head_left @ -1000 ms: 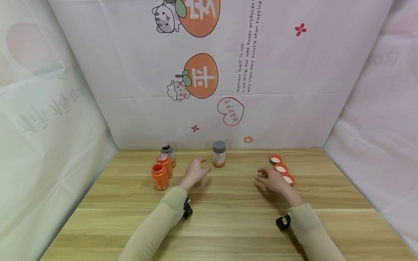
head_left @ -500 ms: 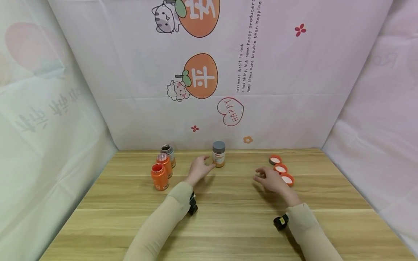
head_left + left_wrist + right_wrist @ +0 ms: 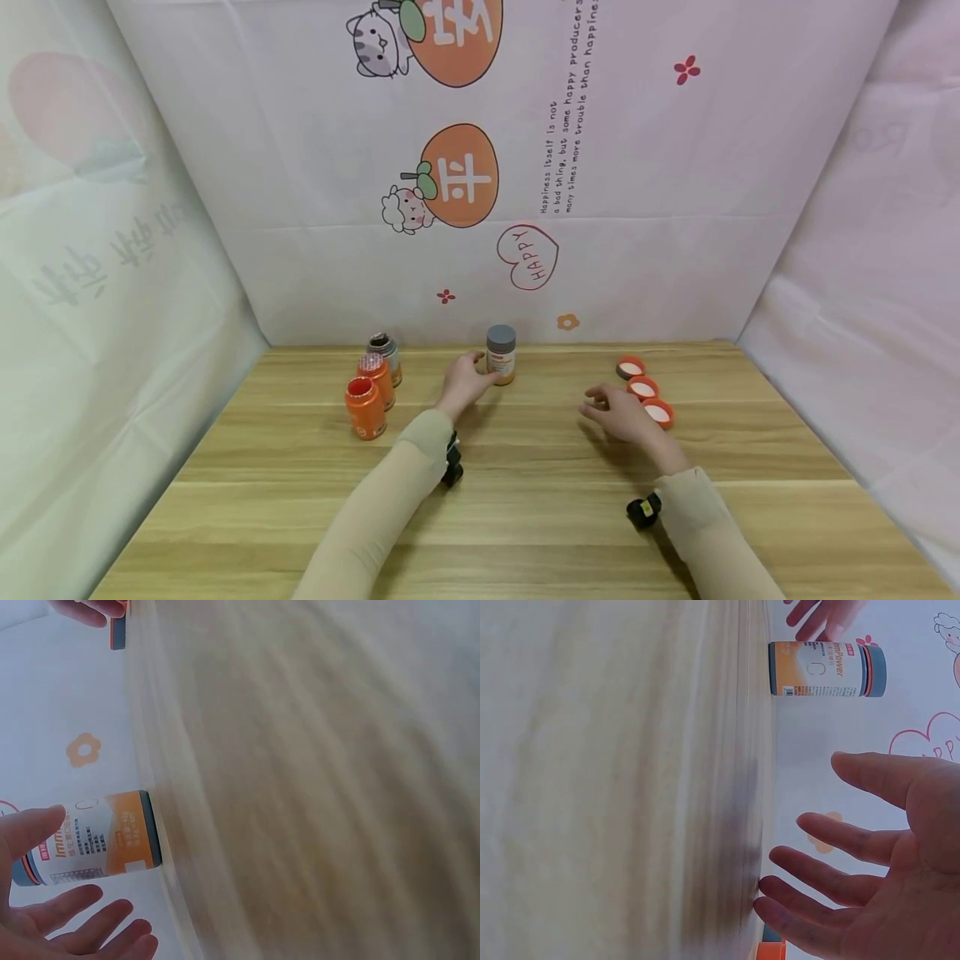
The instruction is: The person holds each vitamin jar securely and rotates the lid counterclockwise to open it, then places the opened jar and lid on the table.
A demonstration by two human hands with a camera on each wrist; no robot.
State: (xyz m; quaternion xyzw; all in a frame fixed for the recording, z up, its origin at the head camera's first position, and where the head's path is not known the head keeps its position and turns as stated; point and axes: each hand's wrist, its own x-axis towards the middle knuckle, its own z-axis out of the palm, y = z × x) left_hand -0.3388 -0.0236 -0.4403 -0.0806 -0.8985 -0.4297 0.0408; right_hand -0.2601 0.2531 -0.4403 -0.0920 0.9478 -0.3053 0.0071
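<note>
A capped supplement bottle [image 3: 501, 357] with a grey lid and a white-and-orange label stands upright near the back of the table. My left hand [image 3: 465, 385] is right beside it. In the left wrist view the thumb [image 3: 34, 829] overlaps the label, while the spread fingers [image 3: 94, 926] lie along the other side with a gap showing. Farther right, my right hand [image 3: 618, 412] hovers low over the table, fingers apart and holding nothing. Several orange-rimmed caps [image 3: 630, 367] lie in a row just beyond it, white insides up; the nearest one is partly covered by the hand.
At the left stand three uncapped bottles in a row: an orange one [image 3: 365, 408] in front, another orange one [image 3: 377, 380] behind, and a grey one [image 3: 386, 354] at the back. A white printed cloth [image 3: 322, 275] walls the wooden table [image 3: 525, 500] at back and sides.
My left hand has moved right and slightly forward, up to the capped bottle, its thumb now overlapping it. The right hand has shifted only slightly left.
</note>
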